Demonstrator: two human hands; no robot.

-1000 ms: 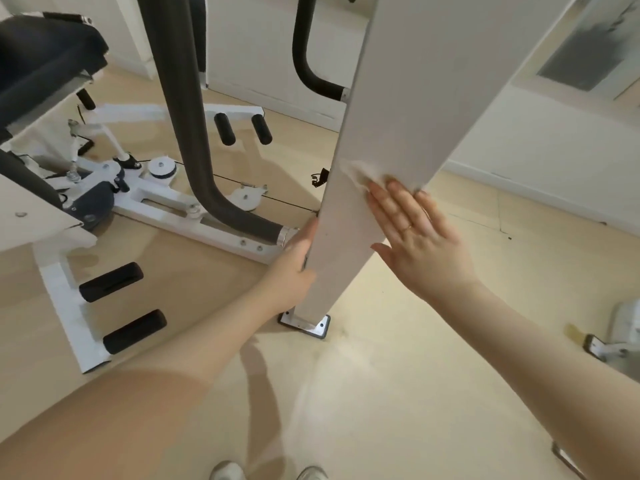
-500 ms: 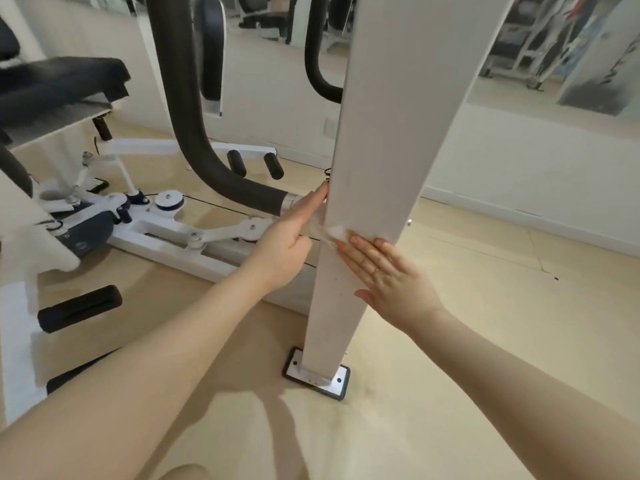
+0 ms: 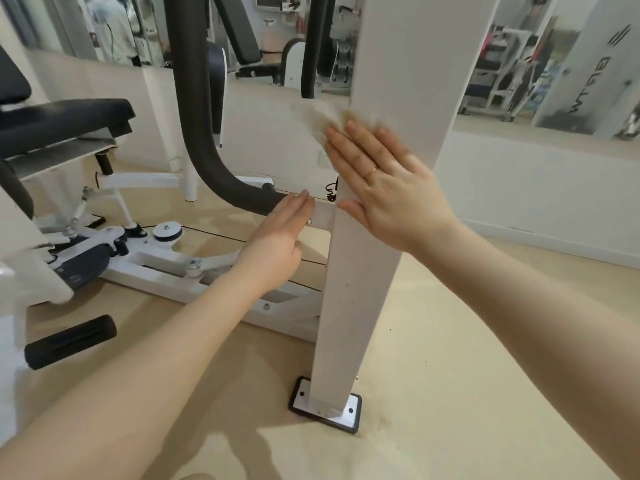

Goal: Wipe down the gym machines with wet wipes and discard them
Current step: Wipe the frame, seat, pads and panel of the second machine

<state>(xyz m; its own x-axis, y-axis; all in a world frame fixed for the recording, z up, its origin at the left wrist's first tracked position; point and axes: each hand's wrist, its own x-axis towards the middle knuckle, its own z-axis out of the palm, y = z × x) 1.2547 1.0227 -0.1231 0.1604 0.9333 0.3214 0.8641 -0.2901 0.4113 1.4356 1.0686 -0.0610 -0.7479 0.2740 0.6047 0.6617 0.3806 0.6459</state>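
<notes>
Here, right hand point(image 3: 388, 181) flat on wet wipe point(image 3: 323, 117), white post point(image 3: 388, 81).

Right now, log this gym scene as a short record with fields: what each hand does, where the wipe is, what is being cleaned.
surface being wiped: white upright post, bolted to the floor by a metal base plate
wet wipe: white wet wipe, blurred, at the post's left edge under the fingertips
right hand: right hand flat, fingers straight, pressing the wipe on the post
left hand: left hand resting on the white crossbar beside the post, holding nothing
nearby: black padded arm, black seat, wall mirror
</notes>
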